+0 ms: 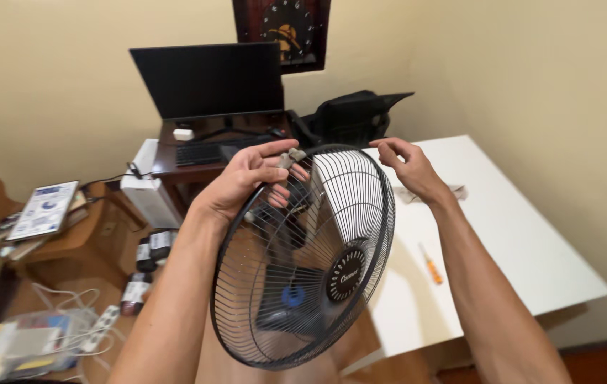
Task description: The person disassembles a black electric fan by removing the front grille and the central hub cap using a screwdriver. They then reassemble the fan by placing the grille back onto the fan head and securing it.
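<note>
White table (531, 235) beyond, left hand (246, 181) fingers pinching black fan guard (303, 263) rim, right hand (410, 167) fingers curled on it.

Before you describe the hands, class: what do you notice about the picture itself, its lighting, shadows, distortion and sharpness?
Head view: soft, even indoor light, no harsh glare; the fan grille throws a faint shadow on the white table; wide-angle lens bows the walls and stretches both forearms; left hand and right hand are fairly sharp, while floor clutter is softer.

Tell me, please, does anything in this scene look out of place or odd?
Yes: the fan grille is off any stand, held tilted in mid-air by the left hand at its rim, with the right hand beside it. An orange screwdriver lies loose on the white table.
</note>
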